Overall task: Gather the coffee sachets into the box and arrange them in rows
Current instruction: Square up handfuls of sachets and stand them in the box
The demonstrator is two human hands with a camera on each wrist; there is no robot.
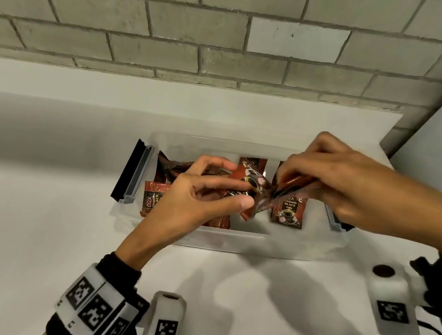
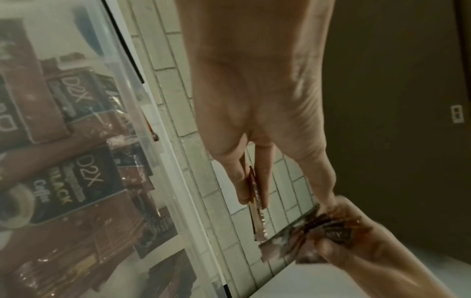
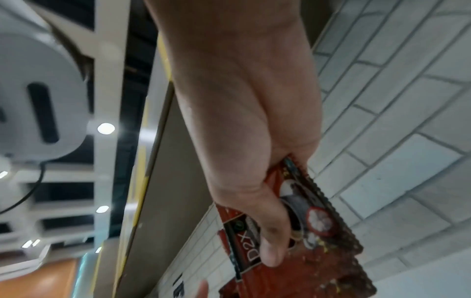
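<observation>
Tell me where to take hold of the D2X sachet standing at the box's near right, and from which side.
Pinch the top edge of the upright sachet from straight above, a finger on each flat face. It stands printed face toward the camera inside the clear box, whose walls likely block a sideways reach. The right hand, holding a bundle of sachets, hangs just above it.

L hand (image 2: 254, 113) pinches sachet (image 2: 257, 213) | R hand (image 2: 362, 248) grips sachet bunch (image 2: 305, 231) | box (image 2: 142, 129) left w/ sachets

It looks like a workroom or lab corner: a plain white table (image 1: 27, 221) against a grey painted brick wall (image 1: 151, 22), with an exposed industrial ceiling with spot lights (image 3: 105, 128) overhead.
</observation>
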